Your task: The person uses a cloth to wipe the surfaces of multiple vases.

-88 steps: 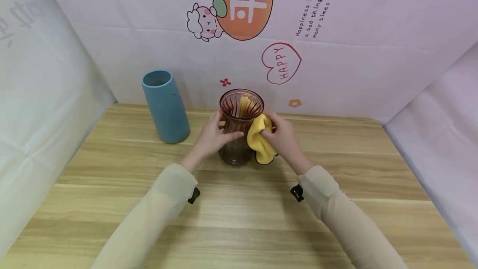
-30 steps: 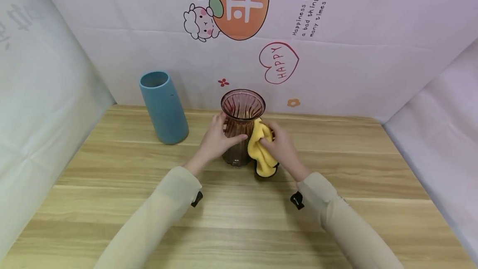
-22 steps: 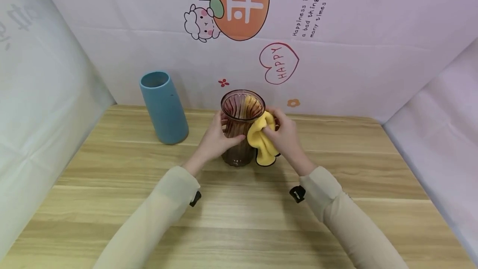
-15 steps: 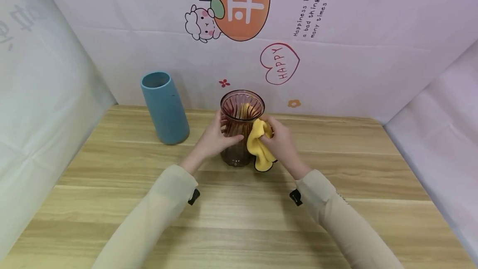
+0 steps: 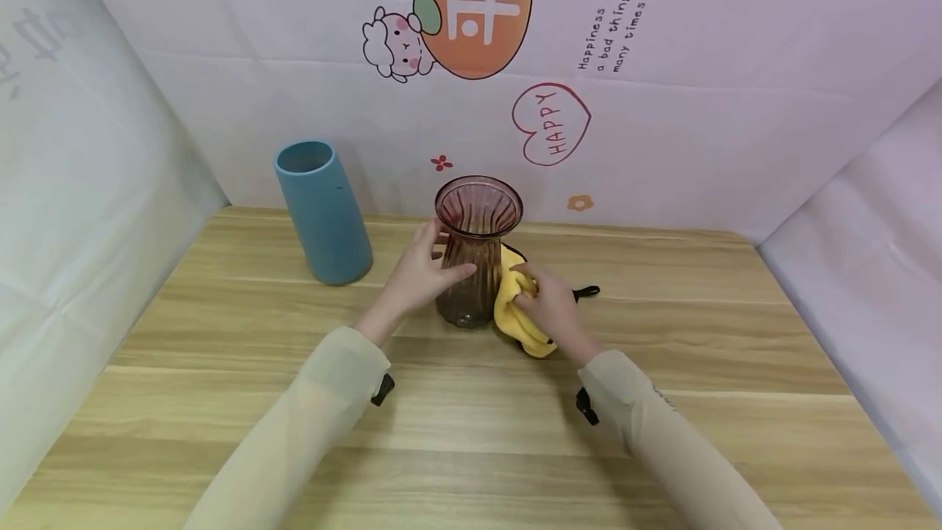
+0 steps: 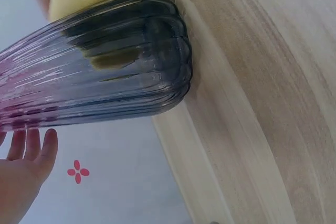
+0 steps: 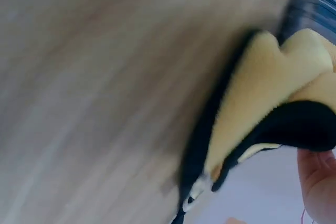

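A ribbed, purple-tinted glass vase [image 5: 471,289] stands upright on the table, its flared rim toward the back wall. My left hand [image 5: 419,272] holds it at the left side, thumb across the front and fingers behind. My right hand [image 5: 550,301] grips a bunched yellow cloth [image 5: 515,324] with a dark edge, against the lower right side of the vase. In the right wrist view, the cloth [image 7: 262,93] shows its black backing and hangs close over the wood. Through the glass [image 6: 121,72] in the left wrist view, part of the cloth shows.
A tall blue vase [image 5: 327,219] stands left of the glass one, near the back edge. The wooden table [image 5: 471,440] ends at a white printed backdrop [image 5: 662,154], with white cloth sides left and right. A black loop [image 5: 586,292] sticks out behind the right hand.
My right hand has rubbed the cloth up and down the vase's right side and is now lower, near its base. The left hand keeps its hold; the blue vase stays put.
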A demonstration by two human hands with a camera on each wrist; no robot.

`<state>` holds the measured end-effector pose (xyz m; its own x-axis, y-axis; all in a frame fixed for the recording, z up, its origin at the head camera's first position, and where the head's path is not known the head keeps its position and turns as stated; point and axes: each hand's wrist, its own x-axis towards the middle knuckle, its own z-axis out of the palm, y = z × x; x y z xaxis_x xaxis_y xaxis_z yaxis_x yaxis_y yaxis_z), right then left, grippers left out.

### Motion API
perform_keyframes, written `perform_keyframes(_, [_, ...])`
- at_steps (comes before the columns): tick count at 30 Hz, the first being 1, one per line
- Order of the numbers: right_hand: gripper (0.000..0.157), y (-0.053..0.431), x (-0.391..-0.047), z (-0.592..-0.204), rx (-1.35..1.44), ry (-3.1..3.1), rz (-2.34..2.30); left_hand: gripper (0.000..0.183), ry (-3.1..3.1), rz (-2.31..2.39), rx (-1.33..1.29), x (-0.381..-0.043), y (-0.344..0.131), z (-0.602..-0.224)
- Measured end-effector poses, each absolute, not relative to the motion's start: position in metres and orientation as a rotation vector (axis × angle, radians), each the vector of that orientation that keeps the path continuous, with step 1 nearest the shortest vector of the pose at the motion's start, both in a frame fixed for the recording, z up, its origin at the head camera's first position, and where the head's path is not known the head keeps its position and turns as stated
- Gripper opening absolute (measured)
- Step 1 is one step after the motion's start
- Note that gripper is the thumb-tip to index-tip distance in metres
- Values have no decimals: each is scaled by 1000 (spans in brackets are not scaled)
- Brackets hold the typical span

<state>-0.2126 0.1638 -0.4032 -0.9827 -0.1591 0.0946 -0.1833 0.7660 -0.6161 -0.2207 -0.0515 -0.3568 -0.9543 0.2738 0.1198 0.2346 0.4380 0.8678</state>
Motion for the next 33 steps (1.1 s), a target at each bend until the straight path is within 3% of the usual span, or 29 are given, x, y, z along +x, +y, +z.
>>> perform_keyframes(7, [41, 160, -214, -360, 273, -2579, 1428, 77, 2636, 1542, 508, -221, -52, -356])
perform_keyframes(12, [38, 157, -213, -344, 324, -2456, 1436, 75, 2595, 1633, 560, -218, -50, -359])
perform_keyframes(17, [28, 157, -211, -356, 342, -2497, 1333, 70, 2623, 1647, 548, -214, -43, -361])
perform_keyframes(21, [24, 158, -211, -373, 390, -2543, 1210, 76, 2718, 1620, 431, -211, -37, -361])
perform_keyframes(28, [28, 164, -209, -404, 338, -2761, 1053, 71, 2910, 1558, 410, -206, -29, -361])
perform_keyframes(33, [34, 166, -208, -402, 276, -2705, 1097, 67, 2929, 1559, 401, -205, -28, -360])
